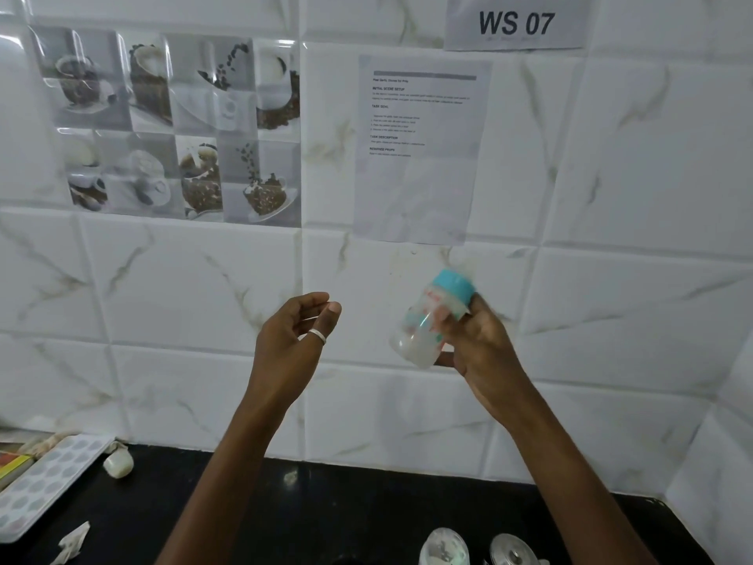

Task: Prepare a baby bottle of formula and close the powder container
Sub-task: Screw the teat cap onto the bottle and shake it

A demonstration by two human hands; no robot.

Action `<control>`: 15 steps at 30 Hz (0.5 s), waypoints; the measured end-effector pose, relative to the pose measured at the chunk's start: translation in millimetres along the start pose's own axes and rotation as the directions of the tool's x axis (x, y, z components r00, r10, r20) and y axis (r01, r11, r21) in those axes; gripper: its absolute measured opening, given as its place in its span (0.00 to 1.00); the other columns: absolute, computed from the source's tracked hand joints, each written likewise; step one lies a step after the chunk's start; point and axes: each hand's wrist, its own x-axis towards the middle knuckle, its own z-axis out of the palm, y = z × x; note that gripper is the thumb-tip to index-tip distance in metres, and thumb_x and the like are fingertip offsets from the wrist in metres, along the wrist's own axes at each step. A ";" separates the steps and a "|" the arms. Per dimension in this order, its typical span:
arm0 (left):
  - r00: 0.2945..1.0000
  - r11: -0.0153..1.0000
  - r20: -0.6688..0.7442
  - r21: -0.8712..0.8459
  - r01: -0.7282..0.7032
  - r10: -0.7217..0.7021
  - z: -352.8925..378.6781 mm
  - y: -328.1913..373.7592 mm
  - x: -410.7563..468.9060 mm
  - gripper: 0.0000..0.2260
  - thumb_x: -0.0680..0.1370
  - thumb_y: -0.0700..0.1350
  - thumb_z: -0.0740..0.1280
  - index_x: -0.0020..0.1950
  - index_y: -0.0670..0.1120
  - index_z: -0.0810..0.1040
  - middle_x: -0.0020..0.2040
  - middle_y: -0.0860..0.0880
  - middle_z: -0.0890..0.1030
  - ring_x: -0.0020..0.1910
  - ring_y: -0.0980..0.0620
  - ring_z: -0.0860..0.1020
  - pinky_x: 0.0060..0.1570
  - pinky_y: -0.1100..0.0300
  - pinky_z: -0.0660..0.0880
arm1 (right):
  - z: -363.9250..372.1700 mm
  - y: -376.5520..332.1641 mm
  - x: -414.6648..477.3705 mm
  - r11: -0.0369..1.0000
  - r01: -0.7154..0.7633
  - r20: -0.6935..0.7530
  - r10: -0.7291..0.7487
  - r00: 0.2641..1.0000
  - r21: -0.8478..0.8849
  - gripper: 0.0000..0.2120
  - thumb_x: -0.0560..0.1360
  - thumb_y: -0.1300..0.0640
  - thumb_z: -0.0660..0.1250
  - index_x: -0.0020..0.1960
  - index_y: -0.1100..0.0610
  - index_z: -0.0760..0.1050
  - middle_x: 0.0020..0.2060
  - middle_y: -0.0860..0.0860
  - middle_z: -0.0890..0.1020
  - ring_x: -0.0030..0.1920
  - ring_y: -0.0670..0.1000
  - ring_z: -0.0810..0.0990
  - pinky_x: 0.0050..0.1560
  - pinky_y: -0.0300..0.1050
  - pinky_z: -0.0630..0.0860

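The right hand's (pixel 474 344) fingers (pixel 442 316) gripped a blurred, clear plastic baby bottle with a teal collar (pixel 432 318), tilted, milky liquid inside, raised before the white marble-look tiled wall (pixel 203 287). The left hand (pixel 291 340) hovered beside it, fingers loosely curled and holding nothing, above the black desk (pixel 285 515).

You see a white tile wall (pixel 611 197), a "WS 07" sign (pixel 516 23), a paper sheet (pixel 419 157), coffee pictures (pixel 175 128), a black tabletop (pixel 285 515), a dotted tray (pixel 45 483) at your left.

Glossy marble-look wall tiles (pixel 611 340)
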 end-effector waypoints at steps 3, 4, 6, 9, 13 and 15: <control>1.000 1.000 0.007 0.000 -0.003 0.003 1.5 0.1 -0.4 0.11 0.79 0.58 0.71 0.60 0.58 0.81 0.54 0.56 0.86 0.56 0.57 0.84 0.63 0.49 0.81 | -2.2 -1.8 -0.1 0.991 0.046 -0.033 -0.043 0.999 0.125 0.34 0.68 0.44 0.77 0.69 0.53 0.72 0.60 0.53 0.84 0.63 0.59 0.82 0.53 0.63 0.83; 1.000 1.000 0.010 0.002 -0.006 0.006 1.5 0.0 -0.6 0.11 0.79 0.58 0.71 0.60 0.58 0.81 0.54 0.56 0.86 0.56 0.57 0.84 0.63 0.49 0.81 | -3.5 -2.9 1.5 0.964 0.086 -0.087 -0.066 0.994 0.250 0.32 0.71 0.46 0.75 0.70 0.55 0.71 0.60 0.54 0.83 0.62 0.59 0.83 0.51 0.63 0.83; 1.000 1.000 0.010 0.006 -0.010 0.010 0.0 0.0 -0.8 0.12 0.79 0.58 0.71 0.60 0.58 0.81 0.55 0.56 0.86 0.57 0.56 0.84 0.63 0.48 0.80 | -3.7 -4.2 3.8 0.928 0.149 -0.160 -0.099 0.982 0.340 0.26 0.76 0.49 0.71 0.71 0.57 0.70 0.61 0.56 0.83 0.62 0.59 0.83 0.51 0.63 0.83; 1.000 1.000 0.001 0.001 -0.004 0.004 -0.7 0.9 0.3 0.12 0.79 0.57 0.71 0.61 0.57 0.81 0.55 0.56 0.86 0.57 0.56 0.84 0.63 0.47 0.80 | -0.9 3.6 0.0 0.993 0.081 -0.039 -0.078 0.996 0.085 0.25 0.74 0.48 0.72 0.68 0.52 0.71 0.59 0.52 0.84 0.62 0.59 0.83 0.53 0.62 0.83; 1.000 1.000 0.008 -0.004 -0.007 0.007 1.3 2.3 0.6 0.12 0.79 0.58 0.71 0.61 0.57 0.81 0.54 0.57 0.86 0.57 0.56 0.84 0.63 0.48 0.80 | -2.7 -2.2 0.7 0.976 0.105 -0.066 -0.094 0.993 0.192 0.30 0.70 0.46 0.75 0.69 0.54 0.71 0.58 0.50 0.85 0.62 0.58 0.83 0.51 0.61 0.83; 1.000 1.000 0.008 -0.003 -0.012 0.012 1.2 2.0 0.3 0.12 0.79 0.58 0.71 0.60 0.57 0.81 0.54 0.56 0.86 0.56 0.57 0.84 0.63 0.48 0.80 | -2.4 -7.0 3.9 0.922 0.168 -0.171 -0.113 0.979 0.349 0.27 0.75 0.48 0.71 0.70 0.57 0.69 0.62 0.55 0.83 0.63 0.60 0.82 0.52 0.64 0.83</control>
